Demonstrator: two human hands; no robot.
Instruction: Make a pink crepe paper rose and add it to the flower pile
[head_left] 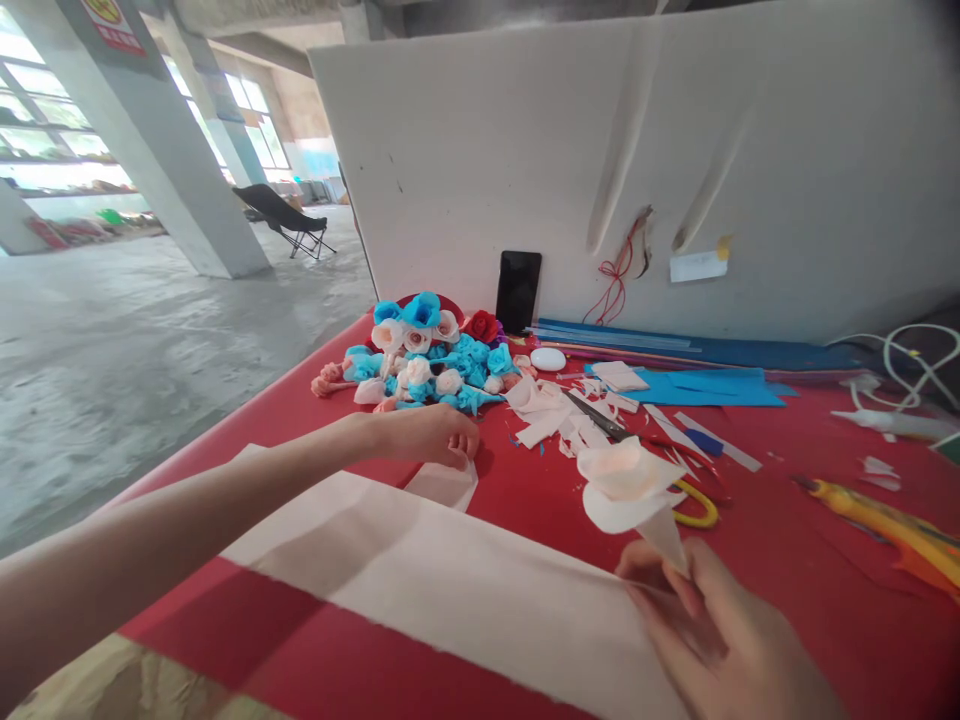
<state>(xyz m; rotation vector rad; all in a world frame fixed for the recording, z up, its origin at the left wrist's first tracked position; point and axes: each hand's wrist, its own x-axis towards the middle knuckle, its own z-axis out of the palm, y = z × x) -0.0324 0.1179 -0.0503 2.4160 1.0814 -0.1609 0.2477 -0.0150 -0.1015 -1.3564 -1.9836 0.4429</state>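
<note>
In my right hand [720, 620] is a white paper flower [626, 480], pinched by its pointed base with the pale petals facing up. My left hand [431, 435] reaches across the table, fingers curled at the top edge of a small white paper piece [446, 487]; the fingertips are partly hidden. A long white paper strip [420, 570] lies in front of me, its right end running under or beside my right hand. Beyond my left hand sits a pile of blue, white and pink paper flowers [420, 370], with a red one [481, 326] at the back.
Scissors [600, 415] with yellow and red handles lie among white paper scraps [559, 415]. Blue paper sheets [697, 385], a white oval case [548, 359] and a leaning black phone [518, 290] are farther back. A yellow glue gun [877, 515] rests at right on the red tabletop [795, 600].
</note>
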